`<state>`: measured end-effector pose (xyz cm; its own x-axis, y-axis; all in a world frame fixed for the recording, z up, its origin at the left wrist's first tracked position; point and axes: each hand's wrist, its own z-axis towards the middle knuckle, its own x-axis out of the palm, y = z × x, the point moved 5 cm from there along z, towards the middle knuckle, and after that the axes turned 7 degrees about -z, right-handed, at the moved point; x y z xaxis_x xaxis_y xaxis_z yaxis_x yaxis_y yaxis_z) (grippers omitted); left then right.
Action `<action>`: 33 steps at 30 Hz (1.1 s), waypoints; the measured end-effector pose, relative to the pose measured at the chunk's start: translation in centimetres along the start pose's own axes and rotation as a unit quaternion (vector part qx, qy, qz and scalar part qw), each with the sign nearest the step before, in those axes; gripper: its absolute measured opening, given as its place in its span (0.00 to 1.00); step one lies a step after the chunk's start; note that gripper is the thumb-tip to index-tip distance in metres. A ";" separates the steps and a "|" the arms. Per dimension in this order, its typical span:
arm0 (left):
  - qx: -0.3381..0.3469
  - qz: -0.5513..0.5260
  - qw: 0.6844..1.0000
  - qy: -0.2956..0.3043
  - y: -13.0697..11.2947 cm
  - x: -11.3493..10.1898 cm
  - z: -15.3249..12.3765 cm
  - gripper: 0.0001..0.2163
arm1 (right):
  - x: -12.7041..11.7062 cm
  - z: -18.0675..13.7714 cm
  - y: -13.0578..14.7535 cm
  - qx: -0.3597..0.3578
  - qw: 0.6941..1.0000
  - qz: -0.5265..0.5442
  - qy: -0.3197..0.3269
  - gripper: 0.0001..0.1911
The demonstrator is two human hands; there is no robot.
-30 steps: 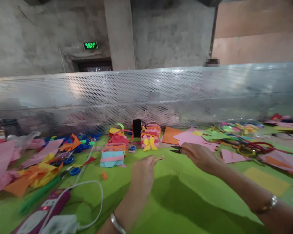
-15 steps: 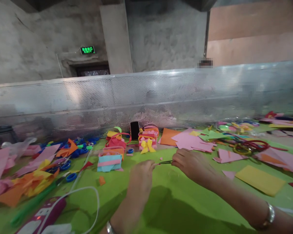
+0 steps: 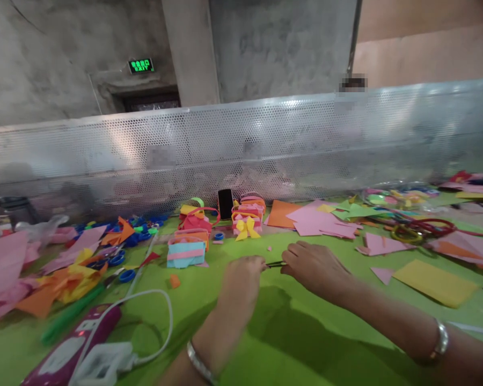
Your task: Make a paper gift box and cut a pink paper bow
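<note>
Between the two hands, over the green tabletop (image 3: 306,321), the dark blades (image 3: 275,264) of what look like small scissors lie crosswise, their long axis running nearly level from the right hand (image 3: 316,268) to the fingertips of the left hand (image 3: 243,281); the right hand is the nearer, its fingers closed around the handle end and hiding it, while the points reach left to the other hand's fingertips; whether they touch, and how far the blades stand apart, I cannot tell. The left hand's fingers are drawn together in a pinch, with whatever may be in it too small or hidden to make out.

Just beyond the blades lies a tiny pink scrap (image 3: 269,248); near the left hand are an orange scrap (image 3: 174,281) and a blue paper piece with a pink band (image 3: 185,254); farther back, a yellow bow (image 3: 247,229) stands before a dark phone (image 3: 225,204); to the right of the right hand lie a pink triangle (image 3: 382,275) and a yellow sheet (image 3: 437,282).
</note>
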<state>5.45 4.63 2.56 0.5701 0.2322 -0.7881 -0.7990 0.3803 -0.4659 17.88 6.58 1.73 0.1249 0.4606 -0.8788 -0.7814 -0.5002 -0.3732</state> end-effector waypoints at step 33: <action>-0.046 -0.055 0.994 0.082 0.4 -0.2 0.1 0.12 | 0.9 -0.2 1.1 -0.022 0.991 0.070 0.113 0.07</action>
<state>5.05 4.78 2.60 0.6222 0.0415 -0.7818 -0.7517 0.3106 -0.5818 17.23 6.30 0.44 0.1542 0.2116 -0.9651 -0.7735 -0.5818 -0.2512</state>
